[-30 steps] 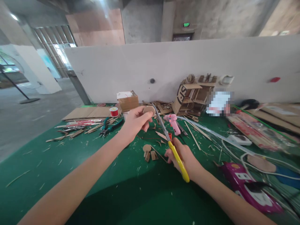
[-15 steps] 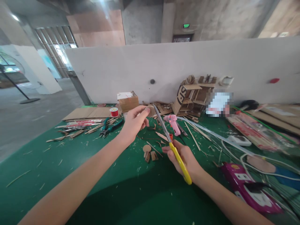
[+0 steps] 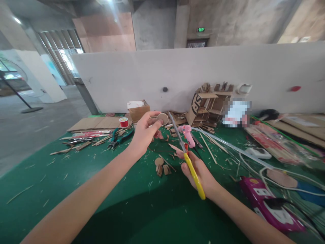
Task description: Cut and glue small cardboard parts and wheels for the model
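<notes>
Between the thumb and fingers of my left hand (image 3: pixel 146 132) is a small round cardboard disc (image 3: pixel 163 118), held up above the table. My right hand (image 3: pixel 196 169) grips yellow-handled scissors (image 3: pixel 194 174), blades pointing up and away. Their tips are close to the disc's right side, apart from it. Below, on the green table, another cardboard disc (image 3: pixel 159 161) lies by two small cardboard pieces (image 3: pixel 167 169). Behind the scissors rests a pink hot glue gun (image 3: pixel 188 135).
Teal-handled pliers (image 3: pixel 120 139) and a red thread spool (image 3: pixel 123 122) lie left. A cardboard box (image 3: pixel 138 110) and a small cardboard shelf (image 3: pixel 207 105) stand at the back against a white partition (image 3: pixel 114 81). A magenta power strip (image 3: pixel 270 203) and cables lie right. Scraps litter the table.
The disc has turned so more of its flat face shows. The scissors have shifted slightly, and a gap now shows between their tips and the disc.
</notes>
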`<state>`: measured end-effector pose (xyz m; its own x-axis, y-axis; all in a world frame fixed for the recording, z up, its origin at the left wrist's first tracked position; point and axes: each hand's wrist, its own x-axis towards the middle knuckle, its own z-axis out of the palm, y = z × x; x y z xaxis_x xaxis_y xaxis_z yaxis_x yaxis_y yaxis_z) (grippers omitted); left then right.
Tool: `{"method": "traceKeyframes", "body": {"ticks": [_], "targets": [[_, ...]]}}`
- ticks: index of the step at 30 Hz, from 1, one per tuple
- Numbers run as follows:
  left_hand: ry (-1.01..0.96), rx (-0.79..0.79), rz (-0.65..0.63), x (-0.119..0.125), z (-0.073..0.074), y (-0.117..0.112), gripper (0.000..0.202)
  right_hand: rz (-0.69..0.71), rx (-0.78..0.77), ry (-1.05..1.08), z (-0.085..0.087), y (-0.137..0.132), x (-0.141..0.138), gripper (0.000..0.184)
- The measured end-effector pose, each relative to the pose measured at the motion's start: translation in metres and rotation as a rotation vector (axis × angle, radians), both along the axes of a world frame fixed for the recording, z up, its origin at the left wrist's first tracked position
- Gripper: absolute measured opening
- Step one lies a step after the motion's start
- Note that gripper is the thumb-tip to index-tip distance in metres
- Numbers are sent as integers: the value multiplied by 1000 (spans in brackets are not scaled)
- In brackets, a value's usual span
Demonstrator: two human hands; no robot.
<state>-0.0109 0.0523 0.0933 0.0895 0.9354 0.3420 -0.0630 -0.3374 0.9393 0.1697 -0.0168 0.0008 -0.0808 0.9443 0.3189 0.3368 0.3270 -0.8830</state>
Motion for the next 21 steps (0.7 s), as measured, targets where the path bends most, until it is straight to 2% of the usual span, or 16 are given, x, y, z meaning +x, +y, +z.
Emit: {"method": "traceKeyframes", "body": {"ticks": [5, 9, 12, 17, 21], "targets": [[-9, -10, 42, -1, -5, 5, 13, -2, 16, -30, 6, 0, 0, 31], [-88, 4, 7, 1, -10, 8, 17, -7, -2, -62, 1, 2, 3, 31], [-125, 20, -50, 1, -11, 8, 30, -1, -9, -72, -6, 4, 4, 29], [-14, 55, -46, 3, -12, 7, 38, 16, -188, 38, -12, 5, 2, 32], [20, 83, -7, 2, -14, 9, 43, -55, -361, 107, -8, 8, 0, 36]]}}
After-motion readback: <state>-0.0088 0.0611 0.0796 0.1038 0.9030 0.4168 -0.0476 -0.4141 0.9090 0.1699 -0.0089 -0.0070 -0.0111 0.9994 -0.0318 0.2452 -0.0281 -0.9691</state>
